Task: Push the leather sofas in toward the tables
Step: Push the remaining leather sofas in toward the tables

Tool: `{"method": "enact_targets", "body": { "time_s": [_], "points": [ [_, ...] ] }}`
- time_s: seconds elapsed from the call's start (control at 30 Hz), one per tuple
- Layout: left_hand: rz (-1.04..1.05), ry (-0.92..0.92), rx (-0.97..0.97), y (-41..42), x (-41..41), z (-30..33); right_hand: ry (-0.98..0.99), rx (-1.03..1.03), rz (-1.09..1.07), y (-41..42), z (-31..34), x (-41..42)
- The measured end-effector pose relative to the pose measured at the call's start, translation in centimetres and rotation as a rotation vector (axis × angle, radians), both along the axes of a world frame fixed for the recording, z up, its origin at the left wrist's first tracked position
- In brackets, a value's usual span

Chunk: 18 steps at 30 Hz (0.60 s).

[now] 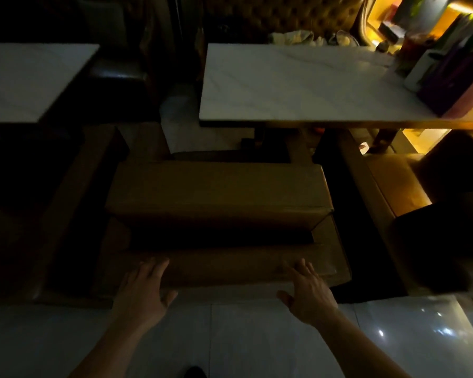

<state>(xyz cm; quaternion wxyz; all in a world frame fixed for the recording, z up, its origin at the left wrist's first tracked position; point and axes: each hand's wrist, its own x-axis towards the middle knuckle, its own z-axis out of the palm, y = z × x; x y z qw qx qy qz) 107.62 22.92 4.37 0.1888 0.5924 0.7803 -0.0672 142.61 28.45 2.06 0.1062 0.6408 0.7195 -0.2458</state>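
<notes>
Overhead, dim room, tiled floor [257, 336] in the foreground. Two white marble-topped desks lie ahead: right desk [298, 85] and left desk [30, 77], with an aisle between them.

Task's thing: tan leather sofa [219, 192], centred in view, directly ahead of both hands. Its long axis runs left–right across the picture, roughly parallel to the near edge of the right desk. Its seat faces away from the person, toward that desk; its backrest top [230, 266] is the nearest part. The seat's front edge appears short of the desk edge, with floor showing between, so I judge the sofa not yet pushed in. It also sits offset to the left of the desk's middle.

A second tan sofa [393, 184] stands at the right, just beside the first, with a dark gap between. Another dark seat at the left is too shadowed to read.

Left hand [144, 289]: flat, fingers [150, 268] spread wide, resting on or just over the backrest top near its left end; contact not certain in this light. Right hand [307, 291]: likewise flat, fingers [303, 268] spread, at the backrest's right end. Neither hand grips anything. Both look about equally near the sofa.

Judgement: the push goes straight forward, perpendicular to the long axis. Hands set wide should limit yaw.
</notes>
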Motion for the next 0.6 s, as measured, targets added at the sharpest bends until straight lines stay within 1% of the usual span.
{"method": "enact_targets", "body": {
  "time_s": [0.27, 0.37, 0.5, 0.6],
  "points": [
    [-0.004, -0.053, 0.043, -0.2, -2.0, 6.5, 0.045, 0.033, 0.022, 0.4, 6.5, -3.3],
    [-0.010, -0.072, 0.079, -0.6, -3.5, 8.4, 0.022, 0.031, 0.038, -0.4, 9.2, -4.9],
    [-0.015, -0.121, 0.115, -2.1, -6.6, 10.3, -0.033, 0.053, 0.053, -1.6, 11.7, -8.4],
    [-0.023, -0.155, 0.151, -4.0, -10.8, 11.4, -0.054, 0.081, 0.068, -2.8, 13.5, -13.0]
  ]
}}
